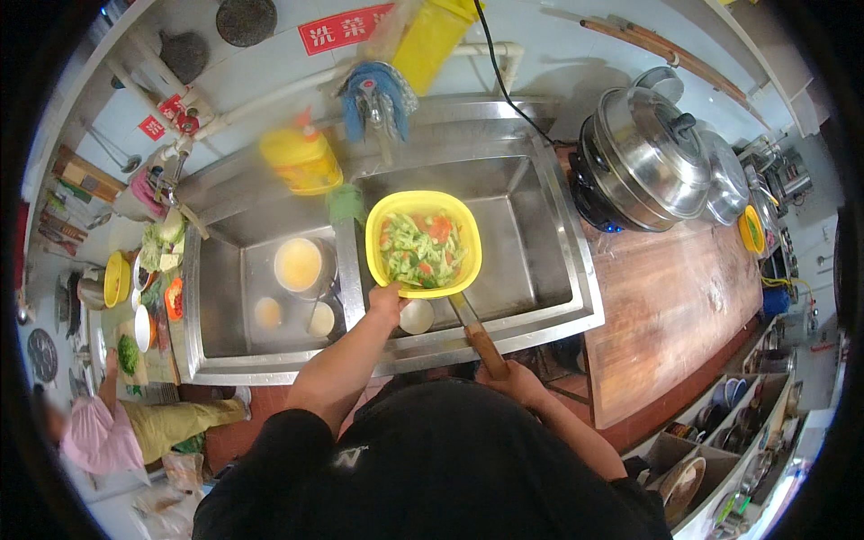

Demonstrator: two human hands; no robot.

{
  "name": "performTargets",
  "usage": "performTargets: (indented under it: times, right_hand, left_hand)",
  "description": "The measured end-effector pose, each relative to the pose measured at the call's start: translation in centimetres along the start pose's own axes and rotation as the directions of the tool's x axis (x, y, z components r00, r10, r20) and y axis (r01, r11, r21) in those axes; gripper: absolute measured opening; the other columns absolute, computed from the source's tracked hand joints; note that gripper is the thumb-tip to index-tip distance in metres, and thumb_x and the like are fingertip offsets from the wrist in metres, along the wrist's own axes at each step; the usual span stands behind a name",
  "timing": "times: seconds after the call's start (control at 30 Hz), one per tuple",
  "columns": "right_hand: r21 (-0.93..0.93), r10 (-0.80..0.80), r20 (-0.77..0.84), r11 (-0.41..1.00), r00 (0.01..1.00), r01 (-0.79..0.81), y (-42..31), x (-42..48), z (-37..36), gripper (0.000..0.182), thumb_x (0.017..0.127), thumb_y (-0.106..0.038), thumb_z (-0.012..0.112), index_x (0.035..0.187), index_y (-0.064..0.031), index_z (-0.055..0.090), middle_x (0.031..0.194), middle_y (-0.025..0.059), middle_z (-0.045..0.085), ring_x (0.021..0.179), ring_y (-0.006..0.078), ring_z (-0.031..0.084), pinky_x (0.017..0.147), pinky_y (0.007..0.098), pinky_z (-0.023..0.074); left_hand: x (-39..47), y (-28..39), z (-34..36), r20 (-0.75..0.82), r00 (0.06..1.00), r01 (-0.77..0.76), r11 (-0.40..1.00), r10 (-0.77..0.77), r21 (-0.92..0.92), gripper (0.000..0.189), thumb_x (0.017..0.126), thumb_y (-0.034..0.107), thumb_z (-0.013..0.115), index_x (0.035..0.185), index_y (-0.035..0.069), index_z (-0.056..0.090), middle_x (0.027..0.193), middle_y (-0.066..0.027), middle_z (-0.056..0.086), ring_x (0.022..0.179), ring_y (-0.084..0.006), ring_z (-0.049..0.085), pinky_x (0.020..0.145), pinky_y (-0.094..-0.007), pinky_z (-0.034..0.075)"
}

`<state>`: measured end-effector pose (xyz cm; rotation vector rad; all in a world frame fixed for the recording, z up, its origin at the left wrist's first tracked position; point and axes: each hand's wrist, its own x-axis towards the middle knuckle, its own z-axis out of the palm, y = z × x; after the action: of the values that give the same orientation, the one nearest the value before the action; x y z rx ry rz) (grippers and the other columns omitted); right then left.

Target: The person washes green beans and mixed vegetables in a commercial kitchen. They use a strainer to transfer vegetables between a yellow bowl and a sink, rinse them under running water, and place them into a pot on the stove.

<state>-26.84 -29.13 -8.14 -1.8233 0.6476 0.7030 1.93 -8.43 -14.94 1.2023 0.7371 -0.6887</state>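
Note:
A yellow plastic basin (372,246) is held over the right bowl of the steel sink. Cut green vegetable pieces and orange carrot-like slices (424,250) lie in it. My left hand (388,304) grips its near rim. My right hand (520,381) is closed around the wooden handle (487,349) of a metal kitchen tool. The tool's shaft runs to the basin's near edge; its head is hidden behind the basin. Close to my left hand, a small pale round dish (416,316) shows in the right sink bowl (540,202).
The left sink bowl (223,283) contains a pot of yellowish liquid (299,264) and smaller round vessels. Behind stand a yellow jug (302,162) and a faucet (374,108). A large lidded steamer (648,162) is beside a wooden worktop (668,297). At left, another person (104,432) works by chopped greens (127,354).

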Motion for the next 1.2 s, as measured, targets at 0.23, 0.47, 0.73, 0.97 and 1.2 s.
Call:
performTargets:
  times: [0.23,0.47,0.73,0.97,1.2]
  right_hand:
    - [-0.254,0.077,-0.257,0.956,0.963,-0.144,-7.2,-1.1,1.7,0.044,0.082,-0.032,0.072,0.105,0.0039,0.062,0.096,0.0214,0.068,0.094,0.03,0.066,0.081,0.0408,0.0501]
    - [0.014,0.079,-0.2,0.997,0.977,-0.078,-6.0,0.7,5.9,0.046,0.077,-0.029,0.072,0.11,-0.0003,0.058,0.1,0.0273,0.065,0.101,0.0437,0.061,0.085,0.0482,0.0482]
    - [-0.09,0.161,-0.298,0.977,0.941,-0.195,-7.8,-0.4,7.1,0.048,0.076,-0.034,0.072,0.111,-0.0026,0.059,0.101,0.0267,0.065,0.1,0.0422,0.062,0.083,0.0479,0.0491]
    - [-0.017,0.185,-0.339,0.979,0.922,-0.203,-7.3,-0.3,7.9,0.045,0.075,-0.026,0.073,0.11,-0.0016,0.058,0.098,0.0256,0.066,0.097,0.0416,0.063,0.082,0.0469,0.0493]
    - [0.016,0.2,-0.323,0.978,0.925,-0.206,-8.1,-0.5,7.5,0.041,0.076,-0.023,0.072,0.108,-0.0004,0.059,0.097,0.0256,0.066,0.096,0.0412,0.063,0.08,0.0465,0.0491]
  left_hand:
    - [1.4,4.3,-2.7,0.173,0.973,0.061,0.889,-0.155,0.455,0.033,0.097,0.02,0.052,0.122,-0.002,0.05,0.116,-0.0165,0.06,0.077,-0.0249,0.068,0.065,-0.0298,0.059]
    - [-4.1,20.5,-0.1,0.617,0.413,-0.63,-0.279,0.669,0.725,0.053,0.093,0.034,0.058,0.128,-0.003,0.044,0.113,-0.0246,0.056,0.107,-0.0412,0.055,0.092,-0.0459,0.045]
    - [-6.4,35.6,14.0,0.96,-0.19,-0.675,-0.738,0.207,0.026,0.028,0.092,0.028,0.056,0.106,0.004,0.061,0.111,-0.017,0.06,0.106,-0.0359,0.054,0.093,-0.0435,0.041]
    - [-4.4,34.0,17.8,0.942,-0.087,-0.57,-0.791,0.325,0.221,0.036,0.095,0.033,0.047,0.081,0.006,0.065,0.079,-0.016,0.065,0.079,-0.0364,0.061,0.072,-0.0475,0.048]
    - [-5.0,33.4,18.8,0.904,0.048,-0.515,-0.765,0.425,0.387,0.043,0.096,0.039,0.043,0.082,0.007,0.068,0.079,-0.0163,0.067,0.075,-0.0353,0.064,0.069,-0.0465,0.05]
